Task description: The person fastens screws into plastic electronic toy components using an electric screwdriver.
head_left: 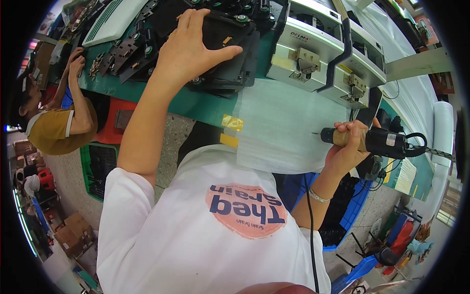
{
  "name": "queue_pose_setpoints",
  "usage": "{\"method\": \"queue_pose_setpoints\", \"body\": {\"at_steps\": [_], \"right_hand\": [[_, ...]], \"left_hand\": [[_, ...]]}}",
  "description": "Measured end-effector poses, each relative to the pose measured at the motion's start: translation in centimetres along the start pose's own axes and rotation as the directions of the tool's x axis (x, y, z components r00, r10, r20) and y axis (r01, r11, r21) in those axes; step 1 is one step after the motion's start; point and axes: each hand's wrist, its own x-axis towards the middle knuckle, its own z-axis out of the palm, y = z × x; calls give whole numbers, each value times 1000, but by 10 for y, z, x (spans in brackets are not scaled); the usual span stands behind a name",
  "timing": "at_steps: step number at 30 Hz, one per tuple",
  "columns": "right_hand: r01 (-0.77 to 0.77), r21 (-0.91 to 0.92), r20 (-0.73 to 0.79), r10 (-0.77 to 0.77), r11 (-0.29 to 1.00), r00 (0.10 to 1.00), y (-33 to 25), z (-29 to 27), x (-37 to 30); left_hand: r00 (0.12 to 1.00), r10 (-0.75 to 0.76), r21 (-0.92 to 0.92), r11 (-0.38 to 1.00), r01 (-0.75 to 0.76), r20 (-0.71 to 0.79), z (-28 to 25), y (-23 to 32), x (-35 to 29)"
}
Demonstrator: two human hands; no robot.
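Observation:
My left hand [188,51] is spread over a pile of flat black plates [240,36], its thumb stretched out to the right and its fingers reaching over the top plate. Whether the palm presses on the plate, I cannot tell. A small brass-coloured piece [227,40] lies on that plate near the thumb. In my right hand [350,147] is a black electric screwdriver [384,142], held around its taped grip with its thin bit pointing left. It hovers over the white sheet [289,117] on the bench.
Two grey-white screw feeder machines [308,49] stand at the back right. Yellow tape [230,131] marks the sheet's left edge. A white tray [115,22] and more black parts [134,51] lie at the left. There, a co-worker [61,115] sits at the bench. Blue crates [355,210] stand below right.

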Motion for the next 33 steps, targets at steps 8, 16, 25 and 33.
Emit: {"method": "queue_pose_setpoints", "body": {"at_steps": [8, 16, 25, 33], "right_hand": [[26, -49, -14, -26, 998, 1000, 2, 0, 1], [16, -64, -46, -19, 998, 999, 3, -4, 1], [63, -90, 3, -63, 994, 998, 4, -13, 1], [65, -78, 5, -65, 995, 998, -1, -9, 1]], "left_hand": [[999, 12, 205, 979, -2, -48, 11, 11, -4], [995, 86, 156, 985, -77, -51, 10, 7, -12], [989, -52, 87, 995, 41, 138, -76, -43, 53], [850, 415, -82, 908, -412, 324, -56, -155, 103]]}}
